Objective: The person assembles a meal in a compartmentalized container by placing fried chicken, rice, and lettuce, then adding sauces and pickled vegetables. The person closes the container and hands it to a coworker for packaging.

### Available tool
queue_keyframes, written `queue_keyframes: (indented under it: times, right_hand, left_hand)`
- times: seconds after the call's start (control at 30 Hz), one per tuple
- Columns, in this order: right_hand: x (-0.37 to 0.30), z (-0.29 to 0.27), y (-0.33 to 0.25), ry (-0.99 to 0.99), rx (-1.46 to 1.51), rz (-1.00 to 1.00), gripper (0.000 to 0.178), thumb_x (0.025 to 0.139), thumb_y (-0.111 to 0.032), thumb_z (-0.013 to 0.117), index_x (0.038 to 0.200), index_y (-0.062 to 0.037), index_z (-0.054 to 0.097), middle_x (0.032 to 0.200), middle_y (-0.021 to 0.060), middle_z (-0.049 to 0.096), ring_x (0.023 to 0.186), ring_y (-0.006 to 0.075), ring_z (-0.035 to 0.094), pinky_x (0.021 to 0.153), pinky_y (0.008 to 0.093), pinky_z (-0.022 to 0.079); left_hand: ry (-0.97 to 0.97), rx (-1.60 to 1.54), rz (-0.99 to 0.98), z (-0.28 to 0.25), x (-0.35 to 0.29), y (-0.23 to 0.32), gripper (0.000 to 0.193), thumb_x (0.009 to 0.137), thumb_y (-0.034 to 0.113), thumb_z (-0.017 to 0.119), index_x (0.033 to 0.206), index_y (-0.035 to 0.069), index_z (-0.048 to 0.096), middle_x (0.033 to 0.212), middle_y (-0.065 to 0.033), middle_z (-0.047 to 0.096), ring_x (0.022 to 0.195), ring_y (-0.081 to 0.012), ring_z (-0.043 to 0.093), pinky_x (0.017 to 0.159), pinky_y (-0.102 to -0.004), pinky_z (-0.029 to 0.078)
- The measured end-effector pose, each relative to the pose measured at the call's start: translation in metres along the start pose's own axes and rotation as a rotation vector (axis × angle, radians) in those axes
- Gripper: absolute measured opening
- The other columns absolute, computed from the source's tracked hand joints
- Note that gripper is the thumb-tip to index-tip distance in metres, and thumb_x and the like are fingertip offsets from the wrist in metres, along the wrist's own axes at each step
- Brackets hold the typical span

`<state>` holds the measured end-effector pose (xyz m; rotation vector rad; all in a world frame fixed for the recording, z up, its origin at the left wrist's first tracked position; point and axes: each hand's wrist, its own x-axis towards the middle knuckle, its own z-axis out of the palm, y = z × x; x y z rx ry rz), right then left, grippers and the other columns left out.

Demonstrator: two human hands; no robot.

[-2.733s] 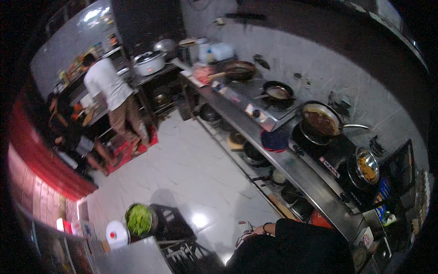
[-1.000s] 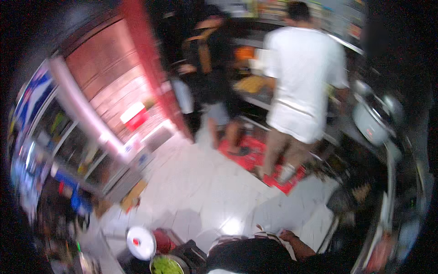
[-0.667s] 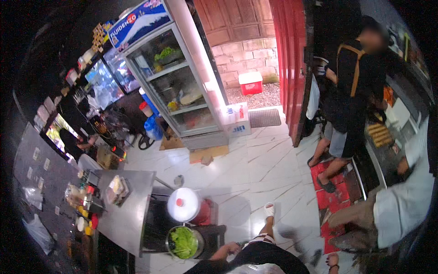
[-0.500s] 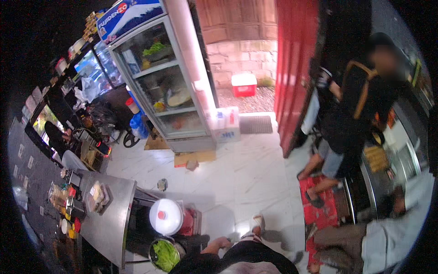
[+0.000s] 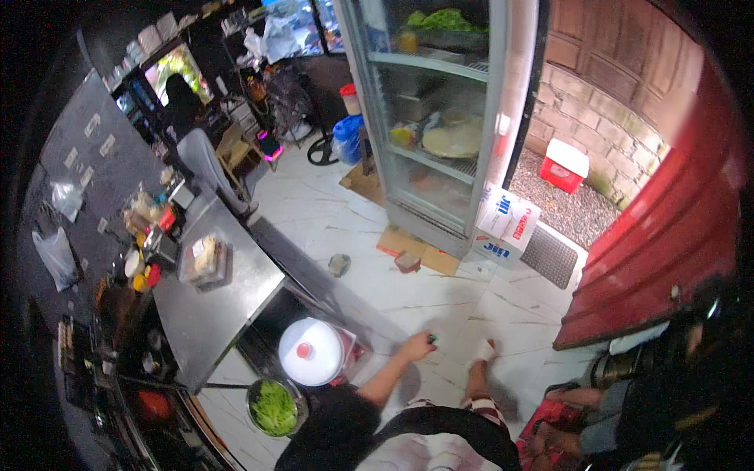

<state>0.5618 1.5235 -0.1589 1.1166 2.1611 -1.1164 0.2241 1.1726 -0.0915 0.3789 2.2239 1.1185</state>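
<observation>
My left hand [image 5: 419, 346] reaches forward over the floor, its fingers closed round a small green-and-dark thing [image 5: 432, 338] too small to name. The forearm comes up from a black sleeve at the lower middle. My right hand does not show. Left of my arm stands a white round lidded container [image 5: 311, 352] with a red knob, and below it is a pot [image 5: 297, 424] of green leafy vegetables [image 5: 273, 408]. My own foot in a light slipper [image 5: 484, 351] shows beyond my hand, to the right.
A glass-door fridge [image 5: 428, 212] stands ahead, with a box [image 5: 506, 220] beside it. A metal table [image 5: 228, 306] holding a clear food container [image 5: 206, 259] is at left. The red door [image 5: 644, 259] stands at right, near a person's legs [image 5: 581, 416] on red crates.
The view has swung left, so the fridge and doorway sit farther right. My left hand has stretched forward from my body. The people at right have partly left view.
</observation>
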Motion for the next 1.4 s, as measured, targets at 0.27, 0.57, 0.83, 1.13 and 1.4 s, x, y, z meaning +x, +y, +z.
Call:
queue_keyframes:
  times: [0.27,0.57,0.83,1.13,1.4]
  right_hand:
    - [0.240,-0.082,-0.189,-0.326,-0.594,-0.160,0.036,0.084,-0.026,0.052,0.109,-0.0050,0.066,0.112,0.0194,0.065,0.108,0.0379,0.059,0.092,0.0481,0.047]
    - [0.436,0.014,-0.789,-0.128,-0.963,-0.944,0.036,0.088,-0.025,0.052,0.113,-0.0023,0.063,0.109,0.0224,0.066,0.106,0.0381,0.061,0.089,0.0449,0.048]
    - [0.389,0.150,-1.072,-0.344,-0.824,-1.502,0.035,0.090,-0.025,0.058,0.119,-0.0071,0.061,0.103,0.0186,0.066,0.094,0.0326,0.065,0.080,0.0411,0.051]
    - [0.475,0.240,-1.048,-0.679,-1.308,-0.879,0.041,0.090,-0.034,0.055,0.117,-0.0038,0.061,0.107,0.0215,0.066,0.098,0.0389,0.062,0.083,0.0450,0.050]
    - [0.574,0.340,-1.199,-0.672,-1.119,-0.575,0.038,0.087,-0.038,0.058,0.106,-0.0068,0.068,0.100,0.0187,0.068,0.092,0.0339,0.066,0.080,0.0433,0.051]
  left_hand:
    - [0.276,0.046,-0.977,-0.056,-0.143,-0.178,0.033,0.080,0.026,0.061,0.099,0.000,0.068,0.094,-0.0212,0.067,0.087,-0.0344,0.066,0.078,-0.0432,0.051]
    - [1.402,-1.002,-1.079,-0.015,-0.174,-0.130,0.017,0.075,0.012,0.063,0.062,0.002,0.057,0.050,-0.0105,0.051,0.042,-0.0222,0.053,0.037,-0.0380,0.042]
    - [0.540,-0.510,-0.997,-0.194,0.054,-0.228,0.019,0.080,0.018,0.061,0.087,0.000,0.063,0.082,-0.0203,0.061,0.074,-0.0344,0.061,0.064,-0.0446,0.049]
    - [1.224,-0.384,-0.865,-0.772,0.111,-0.263,0.048,0.079,0.028,0.071,0.115,0.001,0.055,0.106,-0.0257,0.065,0.103,-0.0415,0.061,0.086,-0.0435,0.048]
    - [1.167,-0.314,-1.106,-0.862,0.219,-0.329,0.047,0.075,0.026,0.071,0.113,0.002,0.058,0.098,-0.0219,0.067,0.094,-0.0382,0.065,0.081,-0.0478,0.052]
